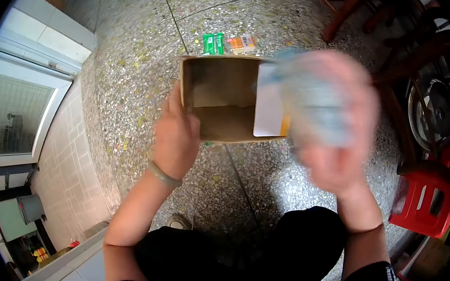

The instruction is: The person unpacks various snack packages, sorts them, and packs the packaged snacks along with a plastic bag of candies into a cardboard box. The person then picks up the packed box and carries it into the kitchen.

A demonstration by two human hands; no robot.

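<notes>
"Start with the head view. What are your hands doing?"

"They're apart, one at each end of the cardboard box (pixel 219 81), which sits open-mouthed in front of my knees (pixel 307 235). My left hand (pixel 175 140) grips its left wall, fingers along the outside and thumb at the rim. My right hand (pixel 354 109) is at the other end, badly blurred, closed around a bluish packet (pixel 313 99)."

"Is the packet inside the box?"

"It overlaps the right end of the box from up here, but I can't tell whether any of it dips below the rim. A white card (pixel 269 103) with an orange-yellow edge stands there too; whether I hold it with the packet or it rests against the box, I can't tell."

"So which step is this?"

"I'd call it handling the packet at the box's mouth while my left hand steadies the box. In or out, the blur won't say."

"And what does the next move call for?"

"A firm left grip, I think, and the right hand clear of rim and card."

"Anything beyond the box?"

"Green packets (pixel 213 43) and, just beside them, an orange packet (pixel 242 43), on the speckled floor (pixel 128 95) past its far edge."
</notes>
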